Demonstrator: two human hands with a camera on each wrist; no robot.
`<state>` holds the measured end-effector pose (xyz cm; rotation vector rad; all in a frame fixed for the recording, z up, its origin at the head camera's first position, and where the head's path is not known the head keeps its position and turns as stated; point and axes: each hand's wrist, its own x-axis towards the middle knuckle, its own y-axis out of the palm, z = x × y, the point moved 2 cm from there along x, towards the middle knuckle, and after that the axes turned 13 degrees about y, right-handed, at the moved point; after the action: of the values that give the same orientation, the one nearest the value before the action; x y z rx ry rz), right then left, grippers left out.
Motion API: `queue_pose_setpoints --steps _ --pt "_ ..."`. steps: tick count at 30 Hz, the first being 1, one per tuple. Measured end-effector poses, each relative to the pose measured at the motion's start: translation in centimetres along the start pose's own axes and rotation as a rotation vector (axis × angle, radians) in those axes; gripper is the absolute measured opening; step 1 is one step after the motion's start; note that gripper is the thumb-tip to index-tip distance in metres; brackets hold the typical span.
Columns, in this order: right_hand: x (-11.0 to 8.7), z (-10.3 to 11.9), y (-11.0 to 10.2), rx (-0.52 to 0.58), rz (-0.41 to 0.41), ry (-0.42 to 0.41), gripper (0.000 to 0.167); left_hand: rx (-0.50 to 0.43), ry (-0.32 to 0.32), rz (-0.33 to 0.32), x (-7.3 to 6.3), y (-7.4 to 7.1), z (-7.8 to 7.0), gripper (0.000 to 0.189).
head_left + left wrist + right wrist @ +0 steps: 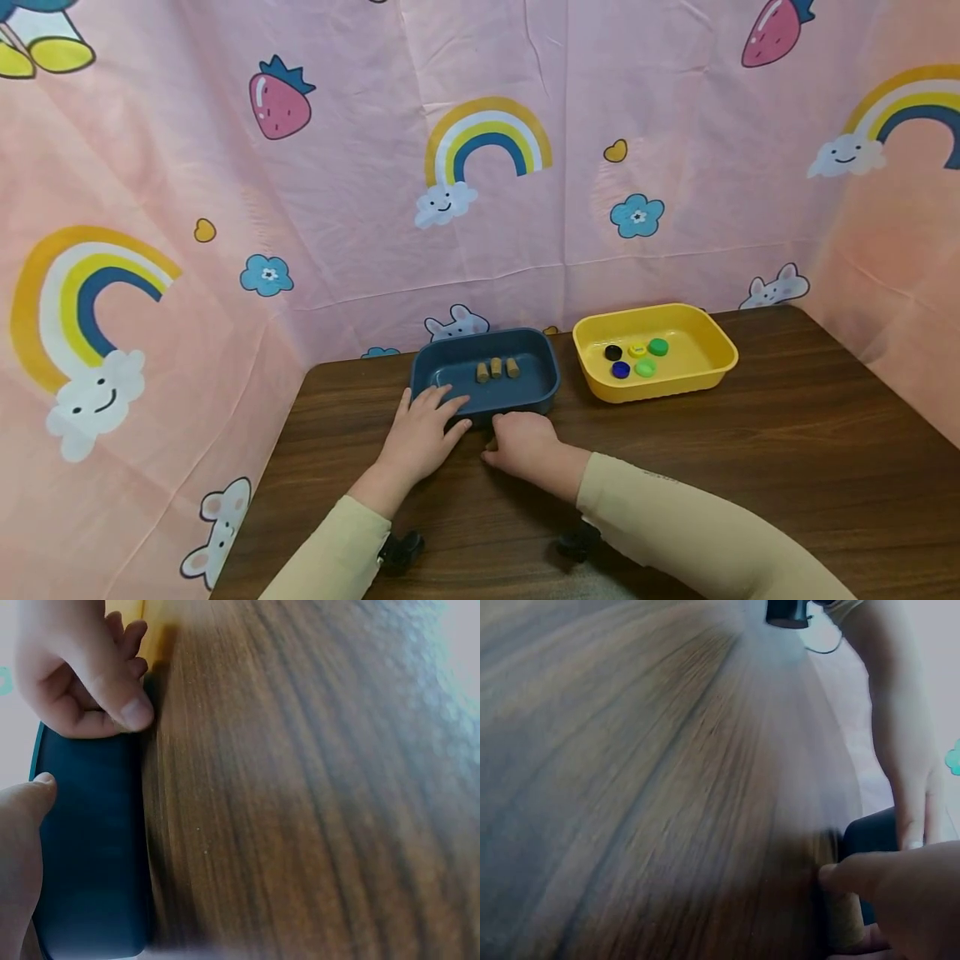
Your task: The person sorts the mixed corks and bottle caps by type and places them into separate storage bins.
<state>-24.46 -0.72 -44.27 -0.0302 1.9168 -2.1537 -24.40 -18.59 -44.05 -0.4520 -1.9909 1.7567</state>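
A dark blue tray [480, 406] sits toward the back of the table with 3 corks [497, 367] standing in it. Spread over its near left rim is my left hand [420, 433], fingers reaching inside; its thumb touches the wall in the left wrist view. Just in front of the tray's near right side, my right hand [525, 442] pinches another cork [845, 922] between thumb and fingers. That cork is mostly covered by the hand in the head view. The right wrist view shows it beside the tray's wall.
To the right of the blue tray stands a yellow tray [660, 390] holding several bottle caps, including a black cap [613, 352] and a dark green cap [658, 347]. A patterned pink cloth [360, 183] hangs behind the wooden table [750, 467].
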Motion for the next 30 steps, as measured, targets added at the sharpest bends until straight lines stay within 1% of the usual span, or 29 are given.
queue_pose_setpoints --steps 4,8,10,13,16,21,24,30 --pt "-0.4 -0.9 -0.5 0.113 0.018 -0.016 0.027 0.005 0.003 -0.004 0.0 0.0 0.0 0.051" --pt "-1.0 -2.0 -0.9 0.248 0.014 -0.021 0.023 0.012 0.009 -0.012 0.1 0.0 -0.1 0.051" --pt "-1.3 -2.6 -1.2 0.302 0.008 -0.025 0.027 0.013 0.011 -0.013 0.0 0.0 -0.1 0.05" --pt "-1.7 -3.3 -1.6 0.379 0.012 -0.025 0.036 0.017 0.009 -0.013 -0.1 -0.1 -0.2 0.05" --pt "-2.1 -4.0 -2.3 0.45 0.021 -0.016 0.039 0.01 0.004 -0.005 -0.1 -0.2 -0.3 0.05" --pt "-2.5 -4.6 -3.5 0.525 0.015 -0.016 0.038 0.002 -0.002 0.007 -0.2 -0.4 -0.3 0.051" --pt "-2.4 -4.7 -4.3 0.551 0.002 -0.019 0.039 0.015 0.002 -0.005 -0.2 -0.5 -0.3 0.05" --pt "-2.0 -4.3 -5.4 0.56 -0.001 -0.019 0.041 0.015 -0.005 0.007 0.0 -0.3 -0.3 0.051"
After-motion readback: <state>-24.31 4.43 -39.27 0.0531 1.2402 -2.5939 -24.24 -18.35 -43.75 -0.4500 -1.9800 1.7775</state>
